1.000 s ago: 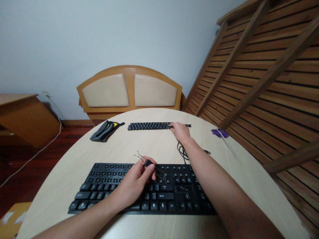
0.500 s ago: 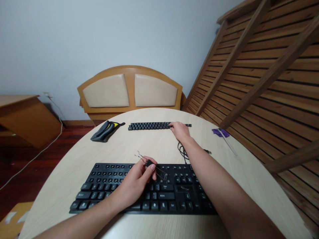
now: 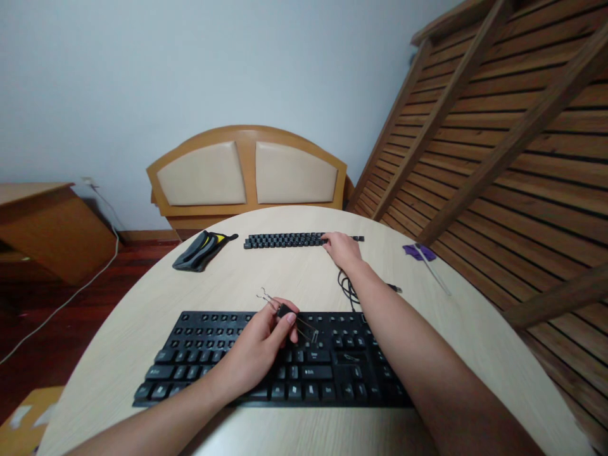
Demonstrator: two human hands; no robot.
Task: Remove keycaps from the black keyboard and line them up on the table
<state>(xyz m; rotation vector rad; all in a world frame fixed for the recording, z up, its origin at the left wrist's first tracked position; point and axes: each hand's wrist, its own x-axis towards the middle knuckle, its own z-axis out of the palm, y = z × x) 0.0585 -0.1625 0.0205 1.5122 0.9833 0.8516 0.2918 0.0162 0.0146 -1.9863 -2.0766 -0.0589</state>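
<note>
A black keyboard (image 3: 310, 373) lies on the table before me, its upper rows bare of keycaps and its lower rows still capped. Over its middle, my left hand (image 3: 266, 335) is closed around the black handle of a wire keycap puller (image 3: 285, 310), whose thin wire loops stick out at both ends. Farther off, my right hand (image 3: 341, 248) reaches to the right part of several rows of loose black keycaps (image 3: 282, 240). Its fingers are closed at a keycap there, which they mostly hide. My right forearm covers part of the keyboard's right side.
A coiled black cable (image 3: 349, 290) with a USB plug lies beside my right forearm. A black and yellow pouch (image 3: 202, 250) is at the table's left; a purple cloth (image 3: 418, 252) with a thin brush-like stick is at the right. A wooden headboard (image 3: 249, 166) stands behind the table.
</note>
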